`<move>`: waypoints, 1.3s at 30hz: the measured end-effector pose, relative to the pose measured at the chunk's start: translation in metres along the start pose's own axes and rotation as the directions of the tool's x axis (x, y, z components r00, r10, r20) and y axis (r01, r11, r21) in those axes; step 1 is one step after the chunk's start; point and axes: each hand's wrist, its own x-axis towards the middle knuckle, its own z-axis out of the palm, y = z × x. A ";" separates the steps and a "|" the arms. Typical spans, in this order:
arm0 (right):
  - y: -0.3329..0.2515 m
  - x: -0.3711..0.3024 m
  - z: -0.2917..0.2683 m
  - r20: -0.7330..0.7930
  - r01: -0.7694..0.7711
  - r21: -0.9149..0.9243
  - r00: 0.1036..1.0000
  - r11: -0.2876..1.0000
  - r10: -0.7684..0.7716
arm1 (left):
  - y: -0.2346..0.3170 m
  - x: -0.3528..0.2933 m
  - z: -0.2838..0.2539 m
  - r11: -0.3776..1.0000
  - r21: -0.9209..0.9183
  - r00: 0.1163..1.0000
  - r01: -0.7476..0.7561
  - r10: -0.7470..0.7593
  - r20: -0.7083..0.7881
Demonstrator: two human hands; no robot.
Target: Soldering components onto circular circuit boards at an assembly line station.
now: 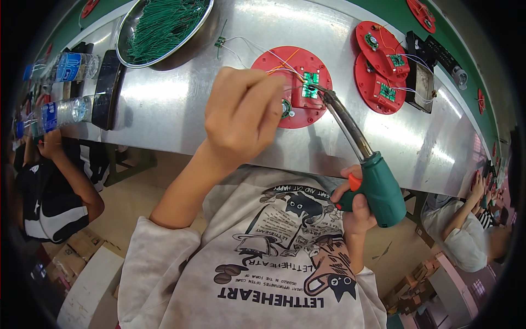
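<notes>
A round red plastic housing (263, 61) lies on the metal table in front of me, carrying a small green circuit board (310, 78) and a round speaker (286, 108). My right hand (355, 207) is wrapped round the green handle of a soldering gun (383, 192). Its metal tip reaches the board. My left hand (241, 112) is closed in a pinch left of the board. A thin wire (294, 88) runs from these fingertips to the board; whether it is solder I cannot tell. White wires (257, 44) lead from the housing to a tiny green board (219, 41).
A steel bowl (121, 41) of green wires stands far left, with plastic bottles (68, 109) and a dark tray (109, 90) beyond. Two stacked red housings (364, 82) and a metal box (421, 82) sit right. People work at both sides.
</notes>
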 end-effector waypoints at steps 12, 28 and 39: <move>0.001 -0.003 0.001 0.054 -0.020 -0.052 0.998 0.998 0.022 | -0.004 -0.006 0.011 0.994 0.005 0.972 -0.111 0.107 0.209; -0.003 0.000 0.001 -0.013 -0.088 0.027 0.996 0.996 0.088 | -0.005 -0.009 0.012 0.989 0.051 0.968 -0.140 0.126 0.216; 0.005 0.002 -0.021 -0.110 0.126 0.046 0.987 0.991 -0.120 | -0.004 -0.007 0.009 0.983 0.087 0.962 -0.164 0.140 0.233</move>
